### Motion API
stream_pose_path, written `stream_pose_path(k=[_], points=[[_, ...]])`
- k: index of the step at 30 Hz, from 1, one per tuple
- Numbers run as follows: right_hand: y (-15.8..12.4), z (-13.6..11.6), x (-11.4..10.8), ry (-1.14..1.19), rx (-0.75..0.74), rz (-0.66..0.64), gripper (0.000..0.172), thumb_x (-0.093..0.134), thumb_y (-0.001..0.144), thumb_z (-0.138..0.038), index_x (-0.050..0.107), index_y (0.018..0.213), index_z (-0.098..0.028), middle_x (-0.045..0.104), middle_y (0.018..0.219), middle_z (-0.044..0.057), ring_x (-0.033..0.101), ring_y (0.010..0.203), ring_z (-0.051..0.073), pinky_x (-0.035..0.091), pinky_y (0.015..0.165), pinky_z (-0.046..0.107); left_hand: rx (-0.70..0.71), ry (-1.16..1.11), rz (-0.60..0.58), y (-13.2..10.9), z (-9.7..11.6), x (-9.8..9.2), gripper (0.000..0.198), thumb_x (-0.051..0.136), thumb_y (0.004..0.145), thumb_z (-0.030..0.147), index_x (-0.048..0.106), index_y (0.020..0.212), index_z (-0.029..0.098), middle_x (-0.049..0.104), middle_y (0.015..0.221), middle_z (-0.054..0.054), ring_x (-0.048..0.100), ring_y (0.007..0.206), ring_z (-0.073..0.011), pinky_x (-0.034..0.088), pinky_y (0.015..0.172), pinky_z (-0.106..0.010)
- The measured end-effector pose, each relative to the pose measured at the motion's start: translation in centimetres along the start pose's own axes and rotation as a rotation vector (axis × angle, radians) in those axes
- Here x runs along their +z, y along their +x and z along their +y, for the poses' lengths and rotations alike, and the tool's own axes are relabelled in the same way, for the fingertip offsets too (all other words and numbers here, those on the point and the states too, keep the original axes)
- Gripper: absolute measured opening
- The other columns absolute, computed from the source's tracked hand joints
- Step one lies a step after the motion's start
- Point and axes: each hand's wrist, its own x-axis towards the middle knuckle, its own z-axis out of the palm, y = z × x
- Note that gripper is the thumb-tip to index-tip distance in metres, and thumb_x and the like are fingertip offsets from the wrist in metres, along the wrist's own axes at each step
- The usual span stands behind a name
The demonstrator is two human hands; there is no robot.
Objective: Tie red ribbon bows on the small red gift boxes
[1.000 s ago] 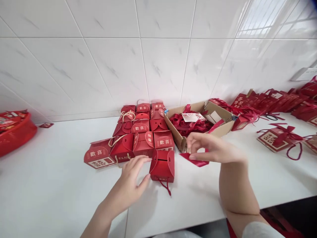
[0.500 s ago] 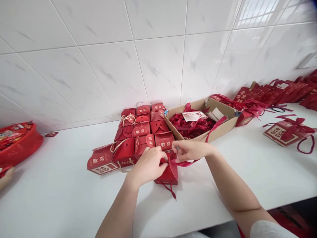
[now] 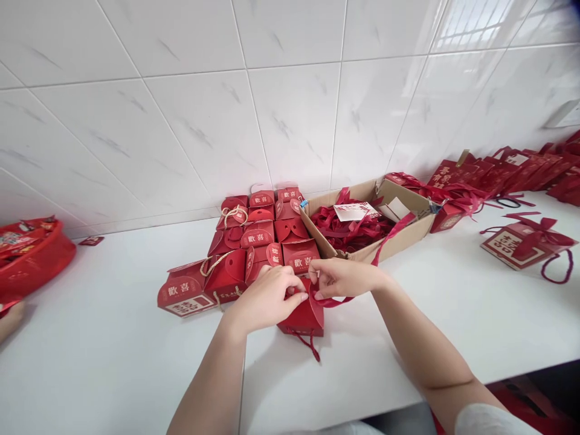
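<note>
A small red gift box (image 3: 304, 318) stands on the white table below my hands, a dark red cord hanging from its near side. My left hand (image 3: 274, 295) reaches over it from the left, thumb and fingers closed on its top flaps. From the right, my right hand (image 3: 347, 279) pinches a red ribbon (image 3: 339, 301) at the box's upper edge. That ribbon loops under my fingers, and a length of it runs over the cardboard box's side. My fingers partly hide the top of the gift box.
Rows of filled-out red gift boxes (image 3: 258, 237) stand behind my hands. A cardboard box (image 3: 403, 244) holds tangled red ribbons. Rightward sits a bow-tied gift box (image 3: 516, 246); more red packaging lines the wall. At far left, another person's hand (image 3: 11, 320) is near a red bag (image 3: 40, 272) of packets.
My right hand has moved slightly left with the ribbon, closer to my left hand. My left thumb sits a little higher over the gift box's top.
</note>
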Motion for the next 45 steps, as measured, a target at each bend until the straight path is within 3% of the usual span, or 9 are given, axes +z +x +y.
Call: stream_pose_path(k=[5, 9, 16, 18, 23, 28, 30, 37, 45], points=[[-0.1, -0.3, 0.2, -0.023, 0.007, 0.013, 0.024, 0.059, 0.08, -0.034, 0.046, 0.096, -0.021, 0.062, 0.072, -0.002, 0.052, 0.06, 0.011, 0.038, 0.049, 0.021, -0.017, -0.005, 0.04, 0.4, 0.0, 0.5, 0.025, 0.048, 0.086, 0.032, 0.07, 0.079, 0.026, 0.063, 0.081, -0.001, 0.053, 0.084, -0.0219, 0.043, 0.086, -0.038], [-0.5, -0.7, 0.0, -0.094, -0.02, -0.073, 0.049, 0.065, 0.078, -0.045, 0.046, 0.115, -0.02, 0.061, 0.072, -0.002, 0.056, 0.062, 0.012, 0.042, 0.055, 0.022, 0.042, -0.021, 0.156, 0.7, 0.0, 0.3, 0.023, 0.05, 0.083, 0.027, 0.07, 0.072, 0.022, 0.059, 0.071, 0.0, 0.053, 0.072, -0.0168, 0.042, 0.087, -0.037], [-2.0, -0.3, -1.2, -0.216, -0.087, 0.029, 0.047, 0.064, 0.074, -0.06, 0.067, 0.099, -0.02, 0.06, 0.088, 0.004, 0.056, 0.081, 0.017, 0.043, 0.069, 0.027, 0.133, -0.448, 0.832, -1.7, -0.2, -2.3, 0.014, 0.058, 0.082, 0.019, 0.063, 0.07, 0.017, 0.054, 0.066, 0.001, 0.049, 0.061, -0.011, 0.039, 0.057, -0.025], [-1.8, -0.3, -1.0, -0.205, -0.124, 0.108, 0.05, 0.065, 0.072, -0.062, 0.07, 0.1, -0.02, 0.057, 0.094, 0.006, 0.055, 0.086, 0.019, 0.044, 0.072, 0.028, 0.187, -0.557, 0.913, -2.5, 0.2, -2.7, 0.015, 0.058, 0.082, 0.018, 0.063, 0.068, 0.018, 0.054, 0.063, 0.001, 0.047, 0.059, -0.0111, 0.037, 0.053, -0.025], [-0.3, -1.9, 1.2, 0.244, -0.421, 0.185, 0.045, 0.057, 0.083, -0.055, 0.064, 0.106, -0.018, 0.06, 0.098, 0.006, 0.056, 0.092, 0.018, 0.044, 0.08, 0.03, 0.273, -0.603, 0.845, -3.0, 1.2, -2.3, 0.013, 0.059, 0.08, 0.013, 0.066, 0.072, 0.02, 0.058, 0.065, 0.0, 0.05, 0.061, -0.0124, 0.038, 0.053, -0.026], [-1.5, -3.2, 2.0, 0.624, -0.472, 0.311, 0.022, 0.057, 0.089, -0.037, 0.062, 0.083, -0.017, 0.065, 0.077, 0.002, 0.058, 0.072, 0.012, 0.045, 0.068, 0.026, 0.318, -0.588, 0.721, -3.0, 0.9, -2.5, 0.013, 0.057, 0.083, 0.016, 0.065, 0.074, 0.02, 0.056, 0.064, 0.001, 0.05, 0.061, -0.0125, 0.04, 0.057, -0.027], [-2.6, -3.2, 1.7, 0.619, -0.491, 0.424, 0.02, 0.058, 0.089, -0.034, 0.062, 0.078, -0.018, 0.064, 0.072, 0.001, 0.056, 0.066, 0.011, 0.044, 0.063, 0.025, 0.23, -0.518, 0.615, -3.0, 0.6, -2.7, 0.013, 0.056, 0.085, 0.022, 0.063, 0.075, 0.02, 0.057, 0.067, 0.0, 0.051, 0.063, -0.0127, 0.04, 0.059, -0.027], [-4.8, -3.3, 1.0, 0.678, -0.596, 0.706, 0.024, 0.06, 0.087, -0.036, 0.06, 0.069, -0.021, 0.057, 0.062, 0.0, 0.055, 0.063, 0.015, 0.043, 0.062, 0.03, -0.26, -0.044, -0.108, -1.9, -1.1, -1.8, 0.035, 0.063, 0.072, 0.053, 0.049, 0.074, 0.021, 0.061, 0.075, -0.001, 0.055, 0.063, -0.0181, 0.035, 0.051, -0.027], [-0.6, -2.4, 2.5, 0.191, -0.187, 0.607, 0.014, 0.057, 0.082, -0.025, 0.057, 0.071, -0.017, 0.057, 0.075, 0.001, 0.051, 0.067, 0.012, 0.039, 0.06, 0.026, -0.278, -0.245, -0.189, -1.5, -2.3, -2.2, 0.025, 0.053, 0.08, 0.034, 0.039, 0.098, 0.022, 0.068, 0.08, -0.001, 0.059, 0.069, -0.0191, 0.037, 0.057, -0.027]])
